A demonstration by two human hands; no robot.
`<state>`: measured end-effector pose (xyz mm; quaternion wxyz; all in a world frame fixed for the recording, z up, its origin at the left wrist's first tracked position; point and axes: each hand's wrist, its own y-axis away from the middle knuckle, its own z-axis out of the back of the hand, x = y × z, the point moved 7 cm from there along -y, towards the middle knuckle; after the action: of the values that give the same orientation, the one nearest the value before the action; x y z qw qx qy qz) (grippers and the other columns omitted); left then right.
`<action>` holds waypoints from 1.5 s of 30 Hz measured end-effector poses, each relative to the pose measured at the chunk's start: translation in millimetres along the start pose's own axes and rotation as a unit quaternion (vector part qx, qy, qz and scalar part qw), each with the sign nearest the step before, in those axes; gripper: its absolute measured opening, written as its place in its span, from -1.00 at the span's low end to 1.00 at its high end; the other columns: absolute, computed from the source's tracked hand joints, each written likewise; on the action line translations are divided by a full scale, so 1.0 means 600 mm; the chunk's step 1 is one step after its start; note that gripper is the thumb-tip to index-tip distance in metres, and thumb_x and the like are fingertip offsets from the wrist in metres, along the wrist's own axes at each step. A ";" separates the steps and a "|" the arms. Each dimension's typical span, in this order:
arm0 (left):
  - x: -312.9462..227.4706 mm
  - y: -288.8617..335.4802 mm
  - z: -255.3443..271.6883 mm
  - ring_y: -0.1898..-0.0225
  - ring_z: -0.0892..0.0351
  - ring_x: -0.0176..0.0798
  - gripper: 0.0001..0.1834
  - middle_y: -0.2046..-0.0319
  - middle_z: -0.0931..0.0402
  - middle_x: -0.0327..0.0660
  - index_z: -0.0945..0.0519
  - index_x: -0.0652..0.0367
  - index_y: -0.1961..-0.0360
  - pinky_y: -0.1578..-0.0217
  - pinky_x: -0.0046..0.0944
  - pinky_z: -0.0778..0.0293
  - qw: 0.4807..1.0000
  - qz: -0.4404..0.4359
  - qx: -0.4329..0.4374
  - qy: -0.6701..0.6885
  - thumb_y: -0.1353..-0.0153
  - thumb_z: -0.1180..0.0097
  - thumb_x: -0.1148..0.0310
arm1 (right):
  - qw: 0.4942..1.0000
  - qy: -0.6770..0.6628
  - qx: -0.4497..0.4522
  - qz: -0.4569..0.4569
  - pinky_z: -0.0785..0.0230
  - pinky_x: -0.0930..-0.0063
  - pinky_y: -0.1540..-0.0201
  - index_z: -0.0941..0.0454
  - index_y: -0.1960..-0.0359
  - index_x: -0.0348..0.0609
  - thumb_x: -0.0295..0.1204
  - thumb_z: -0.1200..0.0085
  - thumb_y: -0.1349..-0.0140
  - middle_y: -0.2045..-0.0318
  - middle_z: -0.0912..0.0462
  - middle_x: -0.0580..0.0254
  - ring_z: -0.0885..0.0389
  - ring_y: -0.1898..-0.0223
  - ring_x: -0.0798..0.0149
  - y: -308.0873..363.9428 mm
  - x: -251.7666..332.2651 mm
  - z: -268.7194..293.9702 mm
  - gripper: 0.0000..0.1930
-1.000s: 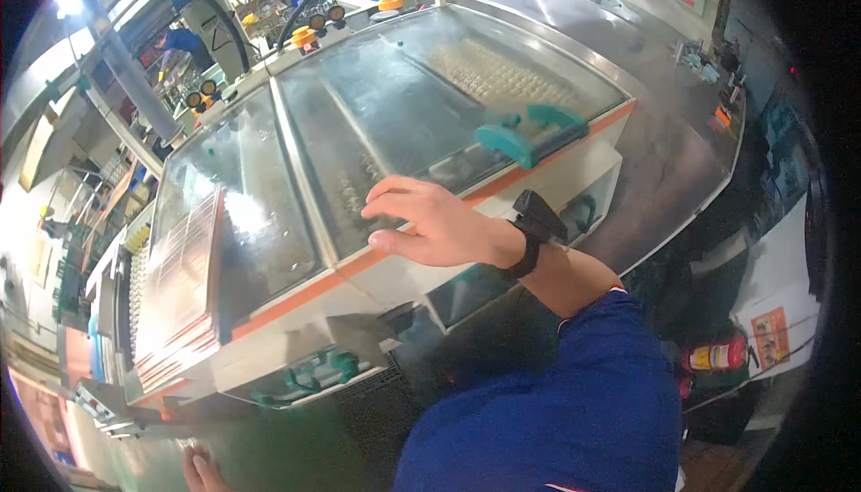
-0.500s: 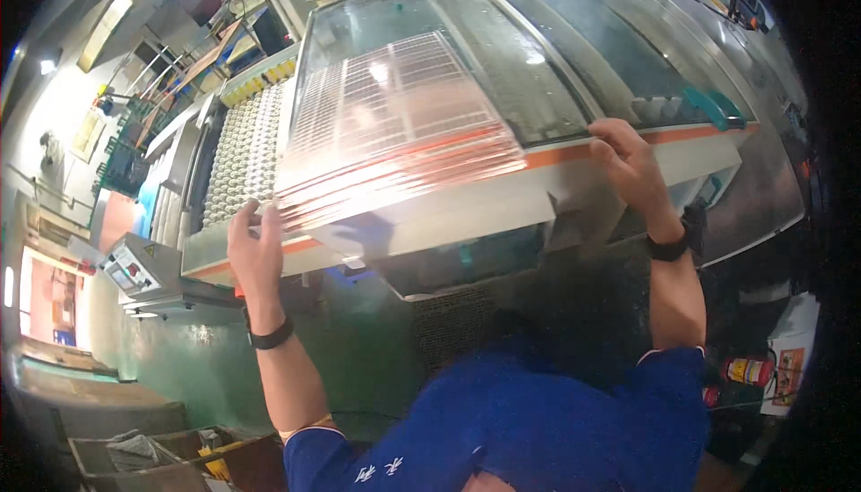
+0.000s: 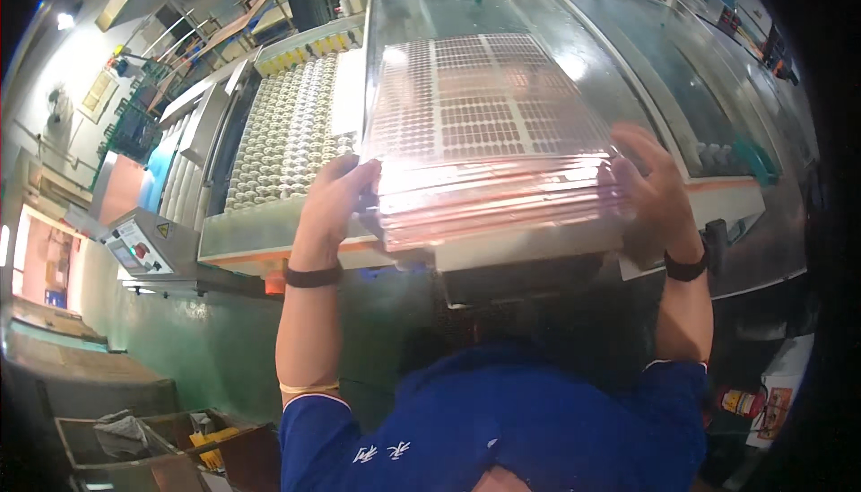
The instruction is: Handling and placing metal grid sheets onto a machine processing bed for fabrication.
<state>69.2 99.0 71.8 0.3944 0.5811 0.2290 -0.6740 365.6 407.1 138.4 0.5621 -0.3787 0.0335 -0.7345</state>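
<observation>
A stack of thin, shiny copper-coloured sheets [image 3: 484, 147] lies over the glass-topped lid [image 3: 574, 52] of a long machine, its near edge at the machine's front. Rows of small printed shapes cover the top sheet. My left hand [image 3: 334, 200] grips the stack's near left corner, thumb on the edge and fingers curled at its side. On the opposite edge, my right hand [image 3: 656, 189] clasps the sheets, somewhat smeared by motion. The undersides of both grips are hidden. Several layers show unevenly along the near edge, which is blurred.
Left of the lid is a bed of pale rollers [image 3: 287, 133]. A grey control box [image 3: 142, 245] juts out at the machine's left front. A green handle [image 3: 756, 162] sits at the lid's right. A red fire extinguisher [image 3: 743, 402] stands lower right.
Both hands have come in from beside the stack and taken hold of its two sides. The stack is turned squarer to me, and the whole view has shifted.
</observation>
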 end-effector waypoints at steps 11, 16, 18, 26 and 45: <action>0.111 -0.169 0.184 0.42 -0.64 -0.27 -0.90 0.33 -0.58 -0.20 -0.52 0.23 0.13 0.53 -0.40 -0.45 0.929 0.086 0.045 0.357 -0.37 -0.08 0.46 | 0.965 0.149 -0.042 -0.211 -0.40 0.24 -0.03 -0.58 0.04 -0.39 -0.03 -0.15 -0.34 0.17 -0.66 -0.08 -0.64 0.10 0.06 -0.026 0.027 -0.043 -0.46; 0.132 -0.227 0.281 0.39 -0.68 -0.21 -0.87 0.36 -0.56 -0.19 -0.50 0.28 0.11 0.52 -0.40 -0.47 0.923 0.106 0.092 0.360 -0.35 -0.09 0.52 | 0.917 0.253 -0.090 -0.295 -0.40 0.23 -0.05 -0.61 0.05 -0.36 0.01 -0.14 -0.30 0.15 -0.67 -0.12 -0.64 0.04 -0.04 -0.041 0.013 -0.072 -0.44; 0.123 -0.226 0.280 0.39 -0.68 -0.20 -0.88 0.37 -0.56 -0.18 -0.50 0.28 0.12 0.52 -0.39 -0.48 0.920 0.111 0.122 0.356 -0.34 -0.09 0.53 | 0.922 0.256 -0.104 -0.273 -0.41 0.21 -0.07 -0.63 0.02 -0.34 0.02 -0.13 -0.29 0.11 -0.67 -0.16 -0.63 -0.01 -0.10 -0.043 0.016 -0.077 -0.43; 0.106 -0.216 0.231 0.51 -0.65 -0.21 -0.95 0.47 -0.53 -0.18 -0.49 0.28 0.28 0.61 -0.39 -0.48 0.920 0.082 0.144 0.354 -0.30 -0.11 0.54 | 0.904 0.276 -0.078 -0.317 -0.43 0.18 -0.10 -0.65 -0.03 -0.23 0.07 -0.11 -0.26 0.03 -0.69 -0.09 -0.64 -0.04 -0.07 -0.034 0.016 -0.074 -0.41; 0.079 -0.133 0.109 0.49 -0.65 -0.20 -0.84 0.42 -0.64 -0.05 -0.52 0.32 0.18 0.53 -0.32 -0.49 0.963 0.036 0.196 0.183 -0.34 0.01 0.43 | 0.939 0.253 0.005 -0.235 -0.32 0.19 -0.26 -0.72 0.00 0.01 0.03 0.04 -0.41 -0.19 -0.59 0.09 -0.51 -0.21 -0.06 -0.056 0.042 -0.104 -0.55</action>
<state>-34.6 83.2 28.5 0.2484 0.7682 0.1401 -0.5731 299.4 374.2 123.1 0.3485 -0.1751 0.0813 -0.9172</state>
